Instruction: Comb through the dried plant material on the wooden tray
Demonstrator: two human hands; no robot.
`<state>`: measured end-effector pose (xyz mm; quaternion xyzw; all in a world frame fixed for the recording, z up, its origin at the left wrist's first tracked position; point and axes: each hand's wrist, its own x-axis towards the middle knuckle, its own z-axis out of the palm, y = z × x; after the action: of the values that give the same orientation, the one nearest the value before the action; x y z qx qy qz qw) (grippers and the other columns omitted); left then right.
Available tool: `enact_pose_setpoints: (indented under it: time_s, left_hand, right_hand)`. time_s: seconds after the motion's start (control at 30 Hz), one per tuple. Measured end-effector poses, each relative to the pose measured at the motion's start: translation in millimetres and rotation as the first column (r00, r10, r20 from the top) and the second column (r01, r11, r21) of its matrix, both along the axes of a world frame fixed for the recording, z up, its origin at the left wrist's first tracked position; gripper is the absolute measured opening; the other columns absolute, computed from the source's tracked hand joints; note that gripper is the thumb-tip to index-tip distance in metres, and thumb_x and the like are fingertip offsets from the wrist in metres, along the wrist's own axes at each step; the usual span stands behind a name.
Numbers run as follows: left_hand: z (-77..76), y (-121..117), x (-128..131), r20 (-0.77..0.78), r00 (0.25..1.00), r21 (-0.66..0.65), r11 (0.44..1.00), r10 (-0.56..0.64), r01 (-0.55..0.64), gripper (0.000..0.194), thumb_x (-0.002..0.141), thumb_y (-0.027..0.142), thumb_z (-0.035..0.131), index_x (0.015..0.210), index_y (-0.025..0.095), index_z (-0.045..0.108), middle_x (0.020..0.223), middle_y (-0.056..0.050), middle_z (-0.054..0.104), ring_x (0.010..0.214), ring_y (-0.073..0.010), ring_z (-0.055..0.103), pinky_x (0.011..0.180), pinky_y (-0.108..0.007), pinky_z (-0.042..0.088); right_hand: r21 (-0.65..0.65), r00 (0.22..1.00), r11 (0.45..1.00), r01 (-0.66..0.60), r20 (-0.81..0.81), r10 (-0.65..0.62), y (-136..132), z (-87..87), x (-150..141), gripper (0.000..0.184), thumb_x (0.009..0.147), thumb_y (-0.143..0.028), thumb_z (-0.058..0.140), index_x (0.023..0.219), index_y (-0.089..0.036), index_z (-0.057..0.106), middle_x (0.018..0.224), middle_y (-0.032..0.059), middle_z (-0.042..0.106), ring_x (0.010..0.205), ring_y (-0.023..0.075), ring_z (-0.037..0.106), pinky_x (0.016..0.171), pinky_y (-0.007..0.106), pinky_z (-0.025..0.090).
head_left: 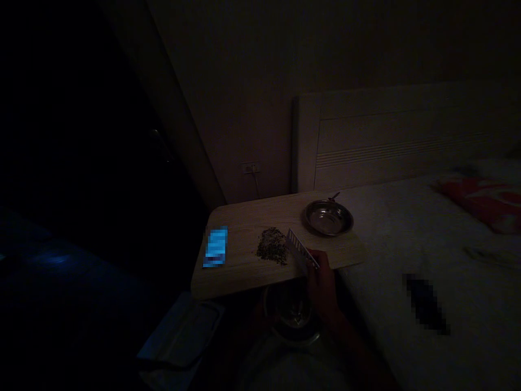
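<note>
On the wooden tabletop lies a spread of small dark grains or seeds. My right hand is closed around a flat, pale piece with a row of dark slots or stripes; its exact kind is unclear. The far end of this piece is tilted up at the right edge of the grains. Below the table's front edge is a round metal bowl. My left hand grips the bowl's left side, its fingers mostly lost in the dark.
A shallow metal dish stands on the table at the back right, a small dark object behind it. A lit, blurred phone-like screen lies at the left. Right of the table is a bed with a red cloth.
</note>
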<state>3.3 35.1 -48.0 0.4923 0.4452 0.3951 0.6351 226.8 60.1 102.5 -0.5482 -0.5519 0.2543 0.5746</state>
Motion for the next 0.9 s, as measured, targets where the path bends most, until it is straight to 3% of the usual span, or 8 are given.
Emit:
enact_pose_setpoints:
  time_s: [0.17,0.33,0.53,0.7,0.9]
  left_hand:
    - [-5.2,-1,0,0.016,1.0,0.0,1.0,-0.026,0.026,0.107,0.058,0.055,0.086,0.15,0.024,0.04,0.161,-0.014,0.034,0.15,-0.0421,0.018,0.12,-0.057,0.019]
    - [1.3,-2,-1,-0.071,0.997,-0.004,1.0,-0.023,0.023,0.104,0.061,0.054,0.084,0.15,0.022,0.04,0.16,-0.016,0.036,0.149,-0.0419,0.02,0.122,-0.056,0.015]
    - [3.0,1,-1,-0.026,0.998,0.026,0.998,-0.065,0.066,0.107,0.059,0.054,0.085,0.151,0.025,0.038,0.161,-0.012,0.035,0.15,-0.0419,0.019,0.122,-0.057,0.013]
    - [0.1,1,1,0.002,0.998,0.033,0.998,-0.057,0.057,0.107,0.061,0.055,0.084,0.152,0.025,0.037,0.161,-0.012,0.035,0.149,-0.0418,0.02,0.122,-0.058,0.015]
    - [11.6,1,3,-0.05,0.997,-0.003,0.998,-0.059,0.059,0.105,0.061,0.053,0.085,0.15,0.025,0.04,0.159,-0.013,0.038,0.15,-0.0407,0.019,0.122,-0.057,0.011]
  right_hand:
    - [0.012,0.999,1.0,0.014,-0.033,-0.013,0,-3.2,-7,0.024,0.098,-0.033,0.043,0.114,-0.02,0.054,0.105,0.0092,0.068,0.094,0.0234,0.064,0.082,0.035,0.049]
    - [0.048,0.998,0.998,0.029,-0.058,-0.026,0,-6.9,-15,0.026,0.099,-0.032,0.043,0.119,-0.019,0.054,0.113,0.0106,0.066,0.1,0.0237,0.064,0.086,0.037,0.049]
    - [0.053,0.997,0.998,0.015,-0.072,-0.012,2,-3.5,-22,0.025,0.1,-0.031,0.042,0.119,-0.02,0.053,0.115,0.0105,0.065,0.104,0.0233,0.063,0.089,0.037,0.048]
    - [0.052,0.995,0.995,0.088,-0.053,-0.085,3,-3.1,-16,0.026,0.098,-0.03,0.044,0.119,-0.019,0.052,0.115,0.0116,0.065,0.103,0.0243,0.063,0.088,0.038,0.048]
    - [0.047,0.997,0.998,0.05,-0.063,-0.047,-1,-6.0,-23,0.027,0.099,-0.029,0.041,0.123,-0.019,0.05,0.119,0.012,0.063,0.107,0.0245,0.061,0.092,0.04,0.047]
